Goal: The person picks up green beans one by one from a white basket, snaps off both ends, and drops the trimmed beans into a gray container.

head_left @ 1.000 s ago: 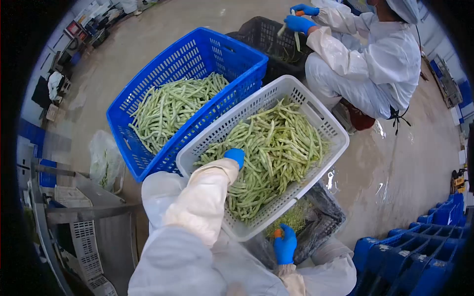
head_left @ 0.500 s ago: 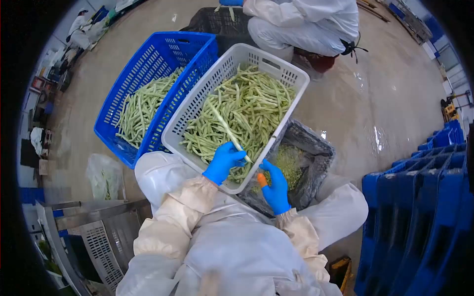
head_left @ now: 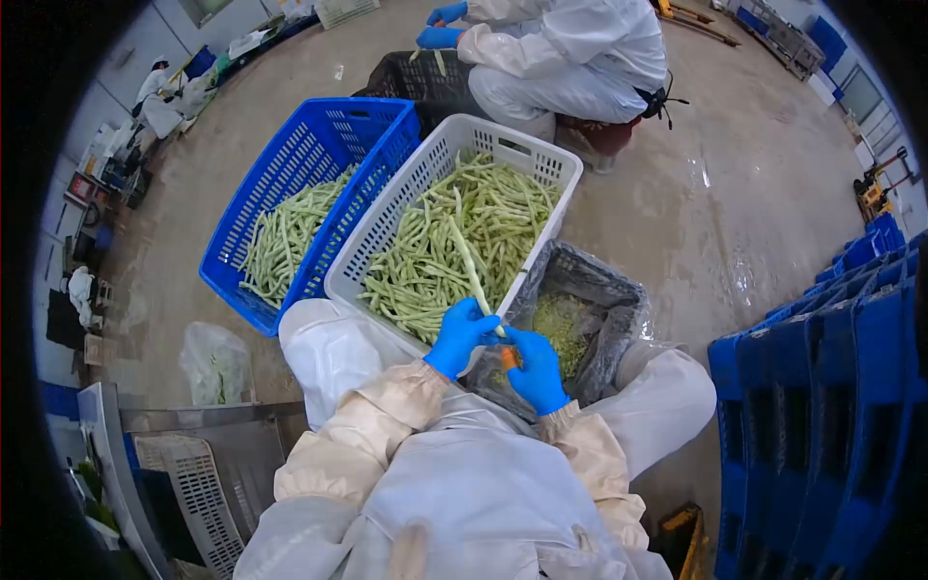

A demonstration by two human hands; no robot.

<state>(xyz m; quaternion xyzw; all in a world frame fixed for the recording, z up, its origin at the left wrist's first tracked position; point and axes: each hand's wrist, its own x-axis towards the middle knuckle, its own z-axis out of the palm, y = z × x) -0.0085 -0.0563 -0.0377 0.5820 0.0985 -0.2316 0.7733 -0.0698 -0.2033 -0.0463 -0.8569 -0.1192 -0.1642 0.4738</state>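
My two hands have closed in together since half a second back. My left hand pinches a long bean over the white basket's near rim; my right hand grips an orange tool touching its end.

My left hand covers the near end of the bean. An orange tool is mostly hidden in my right hand. The co-worker is cut off by the top edge; the dark crate holds scraps too blurred to identify.
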